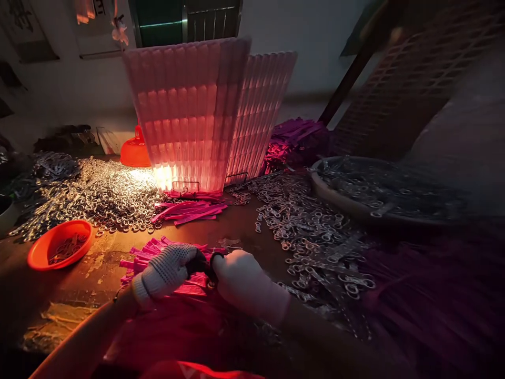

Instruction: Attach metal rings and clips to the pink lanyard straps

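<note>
My left hand (168, 268), in a knitted glove with grip dots, is closed in front of me with its dark fingertips curled inward. Close against it, my right hand (244, 279) in a pale glove is closed too. Between them is a small dark piece (213, 266) with a ring-like curve; its kind is hard to make out in the shadow. Under and behind both hands lie flat pink strips (142, 258), fanned out. Further back is a small bundle of pink strips (193, 210).
Ring-ended metal pieces heap at the left (106, 195) and right (315, 231). An orange bowl (33, 255) holds some pieces; a large basin (327, 192) holds more. Ribbed translucent panels (185, 105) stand behind, beside a lit orange lamp (134, 152). Purple material (434, 300) lies right.
</note>
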`<move>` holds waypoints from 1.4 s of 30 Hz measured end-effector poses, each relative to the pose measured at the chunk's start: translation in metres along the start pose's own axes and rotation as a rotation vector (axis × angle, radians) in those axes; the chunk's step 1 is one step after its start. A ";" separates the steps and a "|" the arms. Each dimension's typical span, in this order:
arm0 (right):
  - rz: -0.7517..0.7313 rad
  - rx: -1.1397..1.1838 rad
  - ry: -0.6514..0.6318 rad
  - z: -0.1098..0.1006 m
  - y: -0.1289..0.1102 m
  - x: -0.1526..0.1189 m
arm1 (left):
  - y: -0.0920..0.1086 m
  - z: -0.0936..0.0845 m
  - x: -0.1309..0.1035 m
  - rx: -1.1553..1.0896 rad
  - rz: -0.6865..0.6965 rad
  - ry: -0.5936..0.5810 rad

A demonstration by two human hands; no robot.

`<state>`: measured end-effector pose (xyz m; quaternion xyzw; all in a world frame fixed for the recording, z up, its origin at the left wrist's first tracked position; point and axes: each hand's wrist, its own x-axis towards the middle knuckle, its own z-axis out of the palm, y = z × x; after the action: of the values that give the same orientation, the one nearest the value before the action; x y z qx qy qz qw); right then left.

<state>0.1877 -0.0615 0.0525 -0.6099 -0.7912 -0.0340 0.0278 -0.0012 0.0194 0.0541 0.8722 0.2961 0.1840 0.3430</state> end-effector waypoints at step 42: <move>-0.261 0.445 0.201 0.022 0.016 0.008 | 0.011 0.032 -0.006 -0.932 -0.479 -0.033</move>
<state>0.2008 -0.0479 0.0318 -0.4753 -0.8444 0.0770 0.2348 0.0155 -0.0063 0.0386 0.5378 0.3686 0.1987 0.7318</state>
